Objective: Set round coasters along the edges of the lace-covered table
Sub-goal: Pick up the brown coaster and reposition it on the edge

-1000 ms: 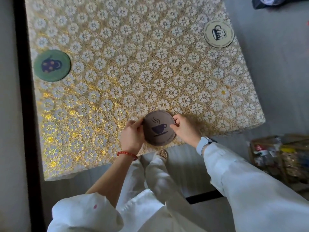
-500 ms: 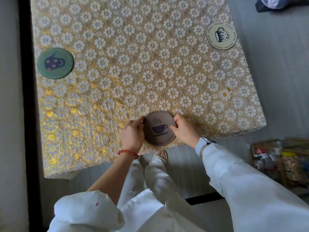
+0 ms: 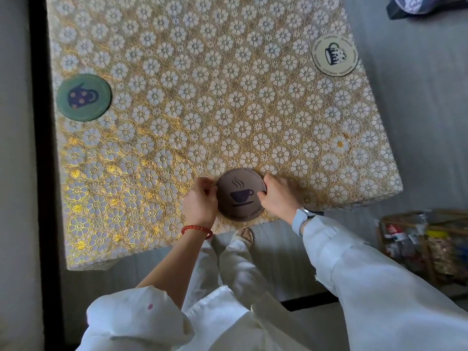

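Note:
A brown round coaster (image 3: 240,195) printed with a steaming cup lies flat at the near edge of the lace-covered table (image 3: 202,97). My left hand (image 3: 201,202) pinches its left rim and my right hand (image 3: 279,196) pinches its right rim. A green coaster (image 3: 83,97) with a dark mug picture lies by the table's left edge. By the right edge, further back, lies a cream coaster (image 3: 334,55) with a dotted mug.
A dark frame (image 3: 41,148) runs along the table's left side. On the grey floor at the right stands a basket of packets and bottles (image 3: 428,245). My legs and a sandalled foot (image 3: 245,235) are below the near edge. Dark fabric (image 3: 428,6) lies at top right.
Both hands stay on the brown coaster's rim with their fingers curled in tighter. The coaster has barely moved; the view has shifted slightly.

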